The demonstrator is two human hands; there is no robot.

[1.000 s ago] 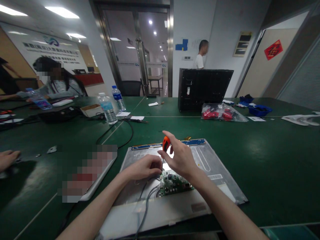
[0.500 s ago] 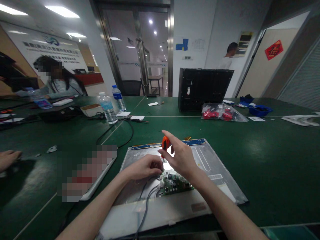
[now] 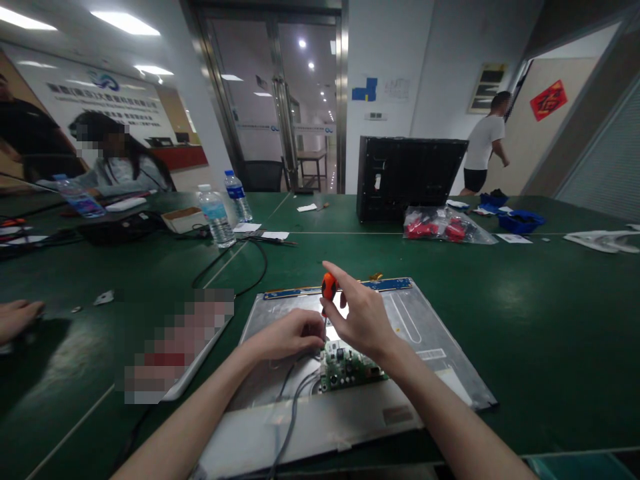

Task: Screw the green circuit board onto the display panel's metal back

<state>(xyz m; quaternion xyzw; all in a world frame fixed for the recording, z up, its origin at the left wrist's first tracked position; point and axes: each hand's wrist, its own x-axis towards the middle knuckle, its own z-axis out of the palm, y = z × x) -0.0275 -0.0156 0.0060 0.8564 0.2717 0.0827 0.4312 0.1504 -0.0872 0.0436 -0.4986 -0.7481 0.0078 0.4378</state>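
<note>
A flat metal display panel lies on the green table, a narrow blue circuit strip along its far edge. On its middle sits a green circuit board. My right hand grips the orange and black handle of a screwdriver held upright, shaft down, at the board's far left corner. My left hand is closed beside the shaft's lower end; its fingertips hide what they pinch. Grey cables run from the board's left side over the panel's near edge.
Two water bottles stand beyond the panel to the left, near a black cable. A white-edged device, partly pixelated, lies left. A black monitor and bag of red parts are at the back. Another person's hand rests far left.
The screwdriver handle and my right fingers have shifted very slightly left. My left hand stays in place. In the background, a person in white has walked right towards the door.
</note>
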